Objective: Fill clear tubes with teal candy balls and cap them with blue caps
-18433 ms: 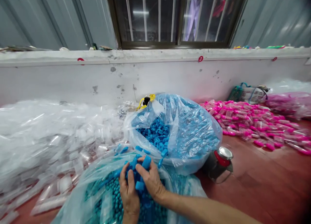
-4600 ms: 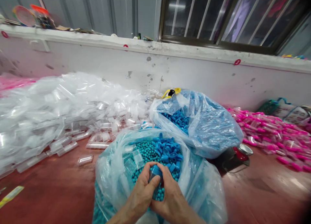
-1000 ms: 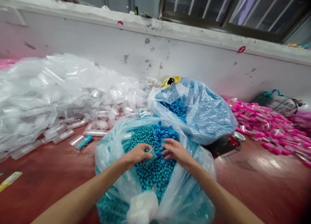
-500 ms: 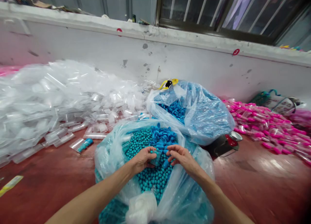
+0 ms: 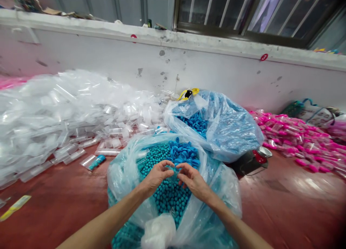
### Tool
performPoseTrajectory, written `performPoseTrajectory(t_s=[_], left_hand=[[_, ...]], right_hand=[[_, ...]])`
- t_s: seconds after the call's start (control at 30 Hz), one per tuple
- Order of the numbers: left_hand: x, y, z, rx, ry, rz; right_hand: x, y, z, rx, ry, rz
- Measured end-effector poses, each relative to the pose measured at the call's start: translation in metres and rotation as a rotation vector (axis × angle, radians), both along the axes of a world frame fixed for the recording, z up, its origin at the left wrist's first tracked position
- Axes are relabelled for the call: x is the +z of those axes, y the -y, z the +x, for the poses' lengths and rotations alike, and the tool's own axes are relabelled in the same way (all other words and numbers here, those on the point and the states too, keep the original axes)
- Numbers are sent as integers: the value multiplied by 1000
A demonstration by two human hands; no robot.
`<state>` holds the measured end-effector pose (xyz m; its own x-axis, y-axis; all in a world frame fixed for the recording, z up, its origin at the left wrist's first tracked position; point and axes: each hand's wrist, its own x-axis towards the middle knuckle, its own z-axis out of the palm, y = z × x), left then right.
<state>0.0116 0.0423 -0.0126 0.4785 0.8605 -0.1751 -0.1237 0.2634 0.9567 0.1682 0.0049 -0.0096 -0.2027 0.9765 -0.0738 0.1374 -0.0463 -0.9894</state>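
Note:
Over an open plastic bag [image 5: 123, 164] of small teal balls [image 5: 170, 200], my two hands meet fingertip to fingertip. My left hand [image 5: 158, 177] is closed around a small clear plastic tube [image 5: 173, 177], largely covered by the fingers; whether balls are inside I cannot tell. At the tube's right end, my right hand [image 5: 194, 181] is pinched, with a blue cap mostly hidden in its fingers. A heap of loose blue caps [image 5: 183, 151] lies on the balls just beyond my hands.
Behind stands another bag [image 5: 232, 130] of blue caps. Clear tubes [image 5: 81, 108] pile up at left, near one blue-capped tube [image 5: 96, 162] on the red table [image 5: 283, 209]. Pink-capped pieces [image 5: 300, 139] heap at right, beside a dark, silver-lidded container [image 5: 250, 161].
My right hand has moved left, bringing its fingertips against the tube in my left hand. The left hand has shifted only slightly, and the view has moved a little.

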Motion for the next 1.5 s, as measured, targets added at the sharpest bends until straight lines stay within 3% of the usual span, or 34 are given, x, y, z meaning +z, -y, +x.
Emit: performPoseTrajectory(t_s=[0.17,0.33,0.47,0.63,0.73,0.87,1.0,1.07,1.23,1.4,1.5], left_hand=[[10,3,-8,-7,50,-107],[5,12,-30,42,79,-233],[-5,20,-34,44,6,-320],[-11,23,-26,45,-33,-309],[-15,23,-27,40,-9,-301],[-21,24,-29,37,5,-296],[-23,23,-26,33,2,-273],[-22,23,-24,36,2,-258],[-13,24,-23,32,-2,-243],[-8,24,-19,15,-12,-174],[-9,23,-19,5,-61,-111]], right_hand=[[11,-6,18,10,72,15],[25,3,41,16,586,193],[24,3,24,115,1011,316],[0,-19,-12,102,1445,399],[-6,-30,-17,102,1465,436],[-1,-30,-7,143,1362,523],[-3,-25,1,211,1344,474],[-4,-25,3,206,1393,448],[5,-22,8,21,1292,408],[8,-17,9,72,1172,355],[6,-18,8,99,1279,405]])
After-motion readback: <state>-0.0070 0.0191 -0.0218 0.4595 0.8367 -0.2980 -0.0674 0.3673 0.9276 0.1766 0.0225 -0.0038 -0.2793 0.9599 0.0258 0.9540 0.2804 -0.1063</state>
